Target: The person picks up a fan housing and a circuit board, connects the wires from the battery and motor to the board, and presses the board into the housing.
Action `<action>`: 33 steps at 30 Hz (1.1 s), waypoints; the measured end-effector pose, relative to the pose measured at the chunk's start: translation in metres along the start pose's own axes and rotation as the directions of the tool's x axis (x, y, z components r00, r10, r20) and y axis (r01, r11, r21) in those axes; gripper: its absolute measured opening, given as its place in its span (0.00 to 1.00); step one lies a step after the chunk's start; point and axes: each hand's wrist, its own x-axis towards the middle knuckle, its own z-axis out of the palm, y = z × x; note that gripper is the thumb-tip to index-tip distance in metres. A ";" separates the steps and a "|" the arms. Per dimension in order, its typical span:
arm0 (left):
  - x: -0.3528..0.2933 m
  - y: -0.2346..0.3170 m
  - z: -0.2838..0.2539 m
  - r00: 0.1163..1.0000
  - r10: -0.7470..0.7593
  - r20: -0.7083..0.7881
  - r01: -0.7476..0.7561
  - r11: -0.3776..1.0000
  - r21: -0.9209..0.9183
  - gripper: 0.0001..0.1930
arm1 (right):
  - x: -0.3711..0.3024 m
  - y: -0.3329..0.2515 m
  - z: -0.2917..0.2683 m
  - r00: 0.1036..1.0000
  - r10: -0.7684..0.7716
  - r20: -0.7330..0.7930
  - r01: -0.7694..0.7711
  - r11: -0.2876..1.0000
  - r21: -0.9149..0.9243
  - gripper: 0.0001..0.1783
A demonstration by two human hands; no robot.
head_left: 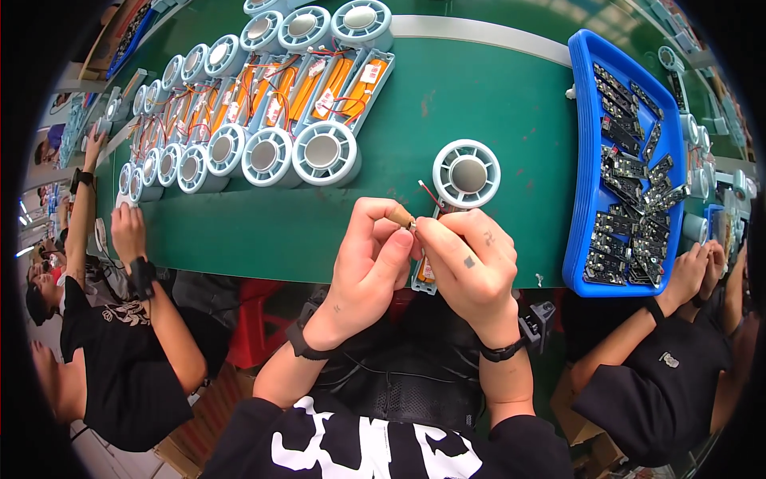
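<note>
My left hand (369, 259) and my right hand (472, 259) meet fingertip to fingertip near the table's front edge. Both are closed in a pinch on something tiny and whitish, too small to name; a tan finger cot covers a left fingertip. Beneath them lies a light-blue handheld fan housing (467, 153), its round grilled head with a grey disc pointing away from me. The lower end of its handle (424, 284) shows between my wrists, with an orange part inside; my hands hide much of the handle. A red wire with a small white connector (422, 184) sticks up left of the head.
On the green table (447, 92), rows of similar fan housings (323, 152) with orange batteries and red wires stand at left. To the right, stacked blue trays (576, 160) hold many black circuit boards (626, 219). Co-workers' arms (163, 319) reach in from both sides.
</note>
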 end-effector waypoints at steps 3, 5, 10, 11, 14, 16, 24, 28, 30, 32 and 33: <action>0.001 0.003 0.000 1.000 -0.016 0.006 0.015 0.997 0.071 0.08 | 0.000 0.001 -0.002 1.000 0.002 0.010 -0.002 1.000 0.018 0.15; 0.001 0.003 -0.001 1.000 -0.022 0.017 0.021 0.999 0.045 0.08 | 0.000 0.003 -0.005 1.000 0.014 0.006 -0.014 0.999 0.033 0.15; 0.002 0.007 -0.002 0.990 -0.134 0.054 0.139 0.985 -0.104 0.06 | 0.002 0.012 -0.013 0.996 -0.042 0.080 0.035 0.995 0.090 0.14; 0.003 0.007 -0.002 0.989 -0.135 0.054 0.140 0.985 -0.104 0.06 | 0.003 0.012 -0.014 0.996 -0.041 0.081 0.033 0.995 0.090 0.14; 0.005 0.011 -0.004 0.978 -0.188 0.091 0.195 0.978 -0.075 0.06 | 0.006 0.011 -0.018 0.995 -0.013 0.099 0.000 0.992 0.123 0.13; 0.007 0.014 -0.009 0.971 -0.211 0.114 0.220 0.973 -0.065 0.06 | 0.006 0.013 -0.019 0.995 -0.006 0.096 -0.007 0.991 0.133 0.13; 0.008 0.011 -0.006 0.970 -0.205 0.129 0.219 0.970 -0.108 0.06 | 0.004 0.018 -0.018 0.997 -0.040 0.073 0.029 0.990 0.138 0.13; 0.008 0.005 -0.001 0.981 -0.171 0.091 0.184 0.968 -0.173 0.08 | 0.001 0.019 -0.012 0.998 -0.061 0.013 0.059 0.994 0.094 0.13; 0.008 0.005 0.000 0.983 -0.167 0.081 0.180 0.964 -0.198 0.08 | 0.001 0.020 -0.010 0.997 -0.078 -0.028 0.080 0.993 0.090 0.13; 0.007 0.003 0.000 0.982 -0.174 0.077 0.187 0.958 -0.216 0.07 | 0.001 0.021 -0.010 0.996 -0.089 -0.017 0.090 0.992 0.092 0.13; 0.006 0.003 0.000 0.981 -0.180 0.072 0.192 0.953 -0.234 0.06 | 0.002 0.022 -0.010 0.995 -0.101 -0.006 0.101 0.990 0.096 0.13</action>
